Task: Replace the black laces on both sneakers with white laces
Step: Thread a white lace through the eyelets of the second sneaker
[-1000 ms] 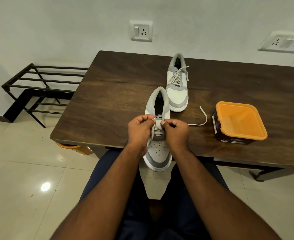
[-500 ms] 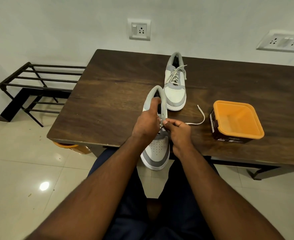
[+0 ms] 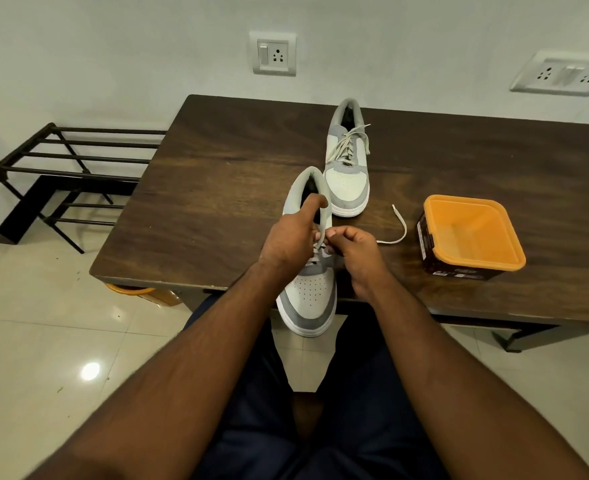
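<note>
Sneakers sat on the dark wooden table, one behind the other. The far sneaker already had its white lace threaded, so it was set back out of the way. The near sneaker stuck out over the table's front edge, its toe toward the person, which put the lace holes close to the hands. The left hand gripped the near sneaker by its side, with the thumb hooked into the opening, most likely to keep the shoe from sliding. The right hand had its fingers curled and pinched the white lace just beside the top holes. The two hands were close together, almost touching. The loose end of the lace trailed off to the right across the wood. It was hard to see which hole the lace was going through, because the fingers hid it. An orange tub stood near the right hand, well apart from the shoes. No black lace could be seen. The near shoe looked nearly laced to the top.
</note>
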Available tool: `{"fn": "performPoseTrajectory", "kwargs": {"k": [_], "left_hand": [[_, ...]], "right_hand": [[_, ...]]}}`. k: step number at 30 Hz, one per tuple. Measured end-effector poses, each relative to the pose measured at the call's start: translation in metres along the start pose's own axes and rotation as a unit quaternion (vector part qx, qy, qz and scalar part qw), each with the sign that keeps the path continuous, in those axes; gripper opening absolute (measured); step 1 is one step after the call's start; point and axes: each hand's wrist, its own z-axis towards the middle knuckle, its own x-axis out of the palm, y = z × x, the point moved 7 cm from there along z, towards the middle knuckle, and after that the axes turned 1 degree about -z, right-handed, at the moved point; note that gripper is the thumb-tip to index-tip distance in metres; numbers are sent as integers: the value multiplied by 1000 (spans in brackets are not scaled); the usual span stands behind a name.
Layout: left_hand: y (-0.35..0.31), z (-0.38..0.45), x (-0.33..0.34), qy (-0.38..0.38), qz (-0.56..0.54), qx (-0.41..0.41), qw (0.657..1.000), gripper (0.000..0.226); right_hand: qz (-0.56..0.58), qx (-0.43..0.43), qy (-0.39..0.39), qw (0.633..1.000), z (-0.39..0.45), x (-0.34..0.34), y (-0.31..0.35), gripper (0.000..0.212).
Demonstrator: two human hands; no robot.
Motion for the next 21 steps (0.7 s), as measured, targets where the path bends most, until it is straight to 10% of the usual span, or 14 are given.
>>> {"fn": "performPoseTrajectory", "kwargs": {"k": [9, 16, 21], "left_hand": [[13, -6, 3, -22, -64, 5, 998, 55], [31, -31, 14, -74, 68, 12, 995, 55], [39, -39, 25, -126, 104, 38, 986, 48]], "right_hand": [[-223, -121, 72, 965, 14, 0, 32, 24], [-42, -79, -312, 946, 40, -120, 103, 17], [-115, -48, -129, 984, 22, -57, 60, 22]]}}
